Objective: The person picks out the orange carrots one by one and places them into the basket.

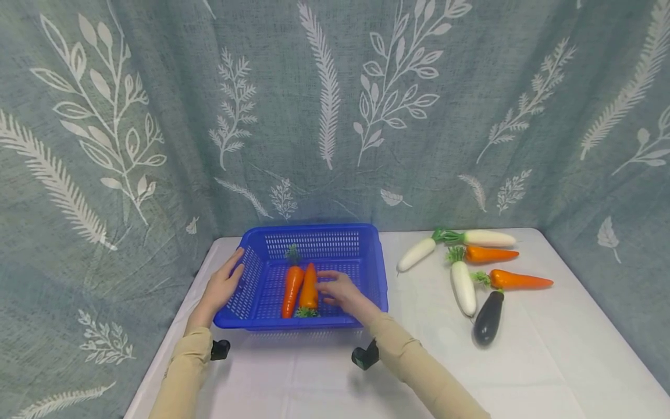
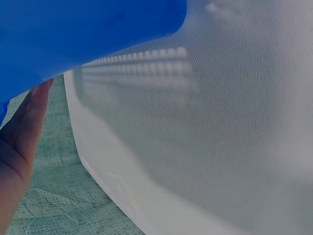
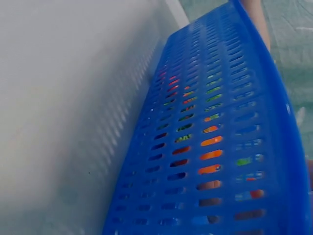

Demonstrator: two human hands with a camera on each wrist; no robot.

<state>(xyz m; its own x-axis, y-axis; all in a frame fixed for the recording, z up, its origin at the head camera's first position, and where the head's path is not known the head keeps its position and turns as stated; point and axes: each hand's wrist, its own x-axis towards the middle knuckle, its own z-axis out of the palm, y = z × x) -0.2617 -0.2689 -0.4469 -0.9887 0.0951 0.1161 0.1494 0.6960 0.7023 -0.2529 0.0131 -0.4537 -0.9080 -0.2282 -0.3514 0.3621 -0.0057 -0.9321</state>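
Observation:
A blue plastic basket [image 1: 309, 323] with slotted walls stands on the white table, and two orange carrots lie side by side in it. The left carrot [image 1: 292, 291] has its green top toward the far wall; the right carrot [image 1: 309, 285] has its leaves toward the near wall. My right hand [image 1: 342, 294] reaches over the near rim, its fingers spread and slightly bent, fingertips right beside the right carrot. At the basket's left rim rests my left hand [image 1: 220, 288], fingers extended along it. From the left wrist, this hand [image 2: 24, 137] touches the basket's outer side [image 2: 88, 34].
Right of the basket lie several vegetables: white radishes [image 1: 463, 288], two more carrots [image 1: 520, 280] and a dark eggplant [image 1: 488, 319]. A grey-green leaf-patterned curtain [image 1: 293, 116] surrounds the table [image 1: 293, 378] at the back and sides.

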